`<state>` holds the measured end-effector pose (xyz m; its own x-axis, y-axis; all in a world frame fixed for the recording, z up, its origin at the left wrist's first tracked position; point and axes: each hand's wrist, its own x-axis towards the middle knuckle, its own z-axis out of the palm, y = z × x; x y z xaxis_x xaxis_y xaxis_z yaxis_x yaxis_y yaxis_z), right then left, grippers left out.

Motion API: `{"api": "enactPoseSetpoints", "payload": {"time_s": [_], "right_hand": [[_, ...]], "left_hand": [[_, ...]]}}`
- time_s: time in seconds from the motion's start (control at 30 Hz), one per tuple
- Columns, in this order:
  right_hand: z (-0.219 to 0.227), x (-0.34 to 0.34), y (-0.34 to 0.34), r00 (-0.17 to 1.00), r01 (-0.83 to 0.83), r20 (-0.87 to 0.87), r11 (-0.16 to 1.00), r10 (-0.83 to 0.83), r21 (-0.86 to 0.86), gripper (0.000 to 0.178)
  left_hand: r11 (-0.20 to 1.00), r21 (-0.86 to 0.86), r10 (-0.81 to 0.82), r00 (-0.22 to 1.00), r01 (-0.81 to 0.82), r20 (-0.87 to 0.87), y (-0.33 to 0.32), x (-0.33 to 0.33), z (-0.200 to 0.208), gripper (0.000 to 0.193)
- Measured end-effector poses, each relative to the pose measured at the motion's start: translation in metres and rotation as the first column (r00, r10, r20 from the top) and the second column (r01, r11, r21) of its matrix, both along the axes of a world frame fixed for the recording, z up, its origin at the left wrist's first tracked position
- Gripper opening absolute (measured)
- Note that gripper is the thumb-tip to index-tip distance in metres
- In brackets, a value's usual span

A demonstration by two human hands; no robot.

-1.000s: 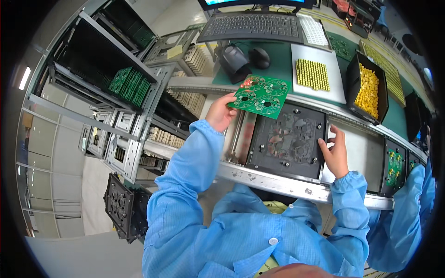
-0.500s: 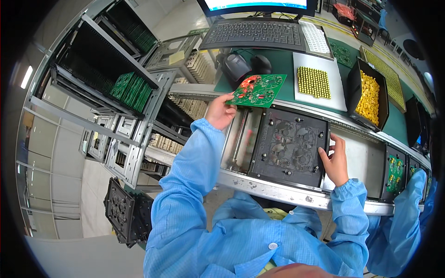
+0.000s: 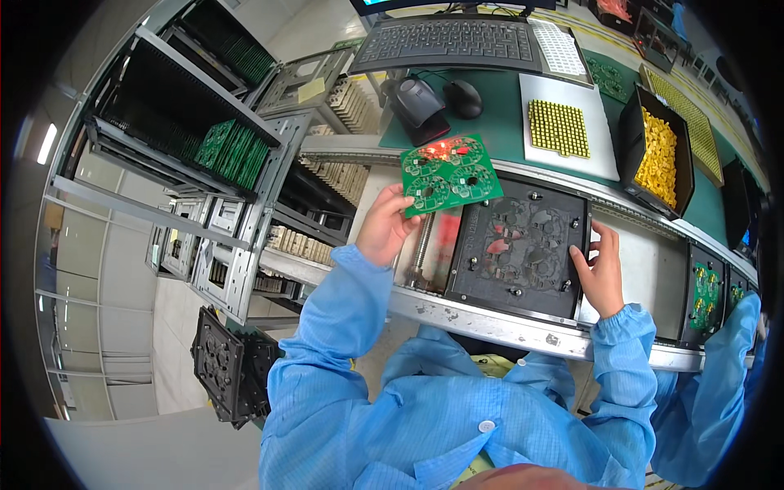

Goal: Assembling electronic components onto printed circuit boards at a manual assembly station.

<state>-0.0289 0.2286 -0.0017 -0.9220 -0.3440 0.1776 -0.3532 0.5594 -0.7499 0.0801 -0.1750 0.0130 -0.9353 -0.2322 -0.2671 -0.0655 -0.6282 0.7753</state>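
Observation:
My left hand (image 3: 385, 225) pinches the lower left corner of a green circuit board (image 3: 447, 178), held up over the conveyor's left part. Red light falls on the board's upper edge, close in front of a dark handheld barcode scanner (image 3: 417, 104). A black fixture plate (image 3: 521, 282) with shaped recesses and small metal studs lies on the conveyor, and the board's right edge overlaps its upper left corner from this angle. My right hand (image 3: 600, 268) rests at the fixture's right edge, thumb on the frame and fingers along its side, gripping it.
Behind the conveyor rail (image 3: 563, 339), a green mat bears a mouse (image 3: 463, 99), a yellow grid of small parts (image 3: 559, 129) and a black bin (image 3: 686, 155) of yellow pieces. Board racks (image 3: 175, 122) stand at left. Another person's blue sleeve (image 3: 719, 376) is at far right, near filled fixtures.
The circuit board has come nearer to me and turned flatter, its red-lit patch now at its upper edge. My right hand stays at the fixture's edge. The whole view has shifted slightly.

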Motion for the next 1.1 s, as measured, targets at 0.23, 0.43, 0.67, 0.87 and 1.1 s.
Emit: {"api": "enactPoseSetpoints", "payload": {"time_s": [0.23,0.43,0.67,0.87,1.1], "right_hand": [[0.001,0.001,0.0,1.0,0.002,0.006,1.0,-0.002,0.015,0.059],[0.001,0.003,0.001,1.0,-0.001,-0.025,0.999,0.002,0.034,0.059],[-0.003,0.001,0.006,0.976,0.043,-0.219,0.992,-0.017,0.116,0.055],[0.026,-0.022,-0.012,0.962,-0.094,0.19,0.894,0.195,-0.438,0.049],[0.052,-0.032,-0.074,0.778,-0.174,0.462,0.853,0.426,-0.493,0.048]], "left_hand": [[0.991,0.057,0.123,0.991,-0.12,-0.049,-0.013,-0.02,-0.006,0.025],[0.985,0.126,0.126,0.988,-0.114,-0.086,-0.02,-0.041,-0.006,0.024],[0.995,0.069,0.077,0.995,-0.073,-0.061,0.001,-0.036,0.005,0.027],[0.901,-0.189,-0.397,0.918,0.392,0.008,0.035,-0.021,0.023,0.032],[0.986,-0.088,-0.143,0.989,0.145,0.025,0.019,-0.055,-0.001,0.03]]}}
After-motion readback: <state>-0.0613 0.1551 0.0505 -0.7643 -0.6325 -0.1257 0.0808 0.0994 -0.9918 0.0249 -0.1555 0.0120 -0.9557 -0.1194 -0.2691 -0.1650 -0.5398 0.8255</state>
